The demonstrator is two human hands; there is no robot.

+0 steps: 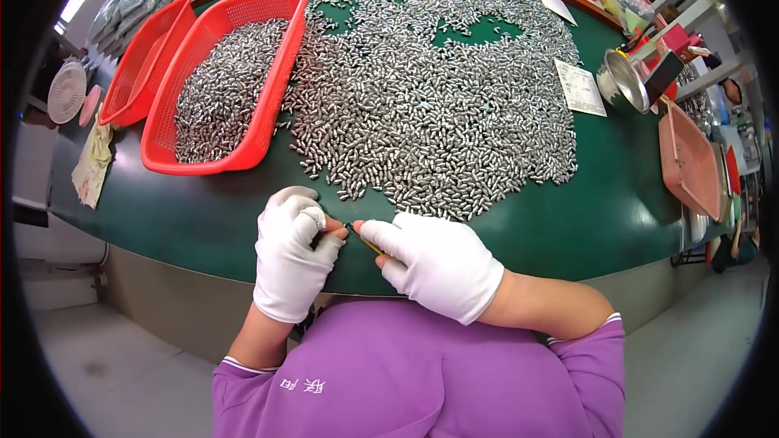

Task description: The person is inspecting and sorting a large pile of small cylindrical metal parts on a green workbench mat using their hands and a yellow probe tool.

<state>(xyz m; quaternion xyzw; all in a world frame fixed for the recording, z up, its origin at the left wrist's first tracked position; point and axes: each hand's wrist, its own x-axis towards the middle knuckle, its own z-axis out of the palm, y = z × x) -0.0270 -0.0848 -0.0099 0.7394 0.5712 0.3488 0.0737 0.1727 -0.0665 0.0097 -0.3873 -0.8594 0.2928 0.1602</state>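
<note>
White gloves with bare fingertips cover both my hands, which meet just above the table's front edge. My left hand (294, 251) is closed in a pinch on a small dark metal piece (348, 227). A thin tool with a yellow shaft (372, 246) is gripped in my right hand (438, 261), its tip against or very near that piece; the tip is too small to make out. Beyond my hands spreads a wide heap of small silvery metal parts (430, 122), short and rounded. More such parts (223, 97) fill a red plastic basket (294, 40) at the left.
The green tabletop (535, 235) has a wooden rim at the back. Another red basket (122, 101) and a stained cloth (93, 164) are at far left. Right of the heap lie a printed paper slip (579, 88), a metal bowl (623, 81) and a pink tray (686, 166).
</note>
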